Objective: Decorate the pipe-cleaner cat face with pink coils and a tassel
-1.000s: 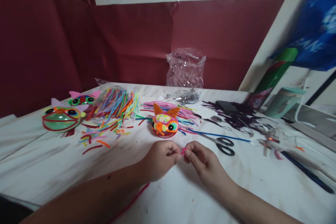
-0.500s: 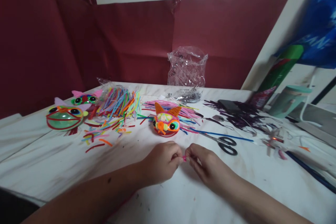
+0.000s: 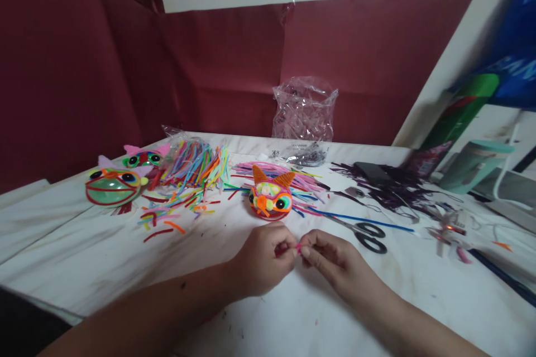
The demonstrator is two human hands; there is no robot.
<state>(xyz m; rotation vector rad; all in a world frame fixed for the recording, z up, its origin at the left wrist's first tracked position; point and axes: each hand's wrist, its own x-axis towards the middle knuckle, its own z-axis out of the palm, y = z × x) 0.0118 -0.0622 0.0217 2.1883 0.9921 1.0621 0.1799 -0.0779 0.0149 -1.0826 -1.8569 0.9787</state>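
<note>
Above the near part of the table, my left hand point(image 3: 268, 256) and my right hand point(image 3: 333, 259) meet, fingertips almost touching. Both are closed in a pinch on a small pink pipe cleaner piece point(image 3: 298, 247); only a short bit of it shows between the fingers. Just beyond them sits a round animal head point(image 3: 270, 201) with orange ears, big black eyes and a red mouth line. To the right of that head lie scissors point(image 3: 364, 234) with black handles, beside a long blue pipe cleaner point(image 3: 372, 221).
Two similar heads, one green-bellied point(image 3: 111, 192) and one with pink ears point(image 3: 146, 159), stand at the left. Bundled coloured pipe cleaners point(image 3: 196, 162) and loose cut pieces lie nearby. Farther right are purple strips point(image 3: 389, 192), a dark phone point(image 3: 371, 172), a glue gun point(image 3: 455, 226) and a green cup point(image 3: 477, 164).
The camera view has turned slightly left, so everything appears shifted right. Both hands keep their pinch on the pink piece, with the right fingers slightly altered in pose.
</note>
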